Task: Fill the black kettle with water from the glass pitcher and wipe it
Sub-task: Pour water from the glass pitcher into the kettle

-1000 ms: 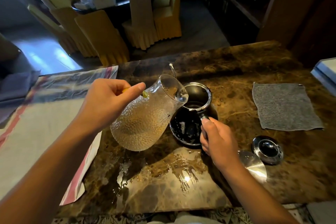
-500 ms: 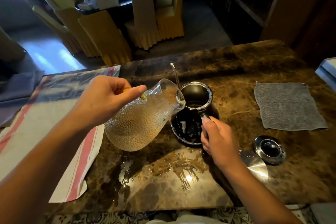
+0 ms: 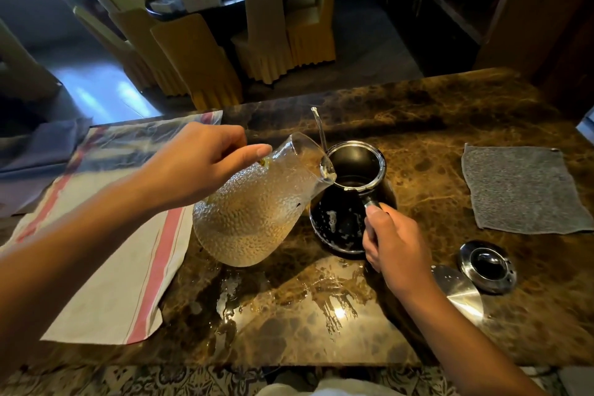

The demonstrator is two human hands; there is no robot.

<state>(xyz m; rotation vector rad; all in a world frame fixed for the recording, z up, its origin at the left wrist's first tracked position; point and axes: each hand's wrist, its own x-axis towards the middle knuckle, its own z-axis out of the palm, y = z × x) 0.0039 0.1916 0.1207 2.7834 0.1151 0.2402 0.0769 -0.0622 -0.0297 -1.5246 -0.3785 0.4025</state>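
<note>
The black kettle [image 3: 340,219] stands open on the brown marble counter [image 3: 434,119], droplets on its side. My right hand [image 3: 395,241] grips its handle from the near side. My left hand [image 3: 199,167] holds the dimpled glass pitcher [image 3: 254,219] by the neck and tilts it right, spout over the kettle's steel rim. Water sits in the pitcher's lower body. A thin glass rod [image 3: 319,128] rises behind the spout. A grey cloth [image 3: 520,190] lies flat at the right.
The kettle's round steel lid [image 3: 487,265] lies at the right front, a shiny metal disc [image 3: 459,292] beside it. A white towel with red stripes [image 3: 122,260] covers the counter's left. Spilled water [image 3: 321,296] glistens in front of the kettle. Yellow-covered chairs [image 3: 199,61] stand beyond the counter.
The pitcher has tipped further over, its spout now lower over the kettle's mouth. My right hand has stayed on the handle.
</note>
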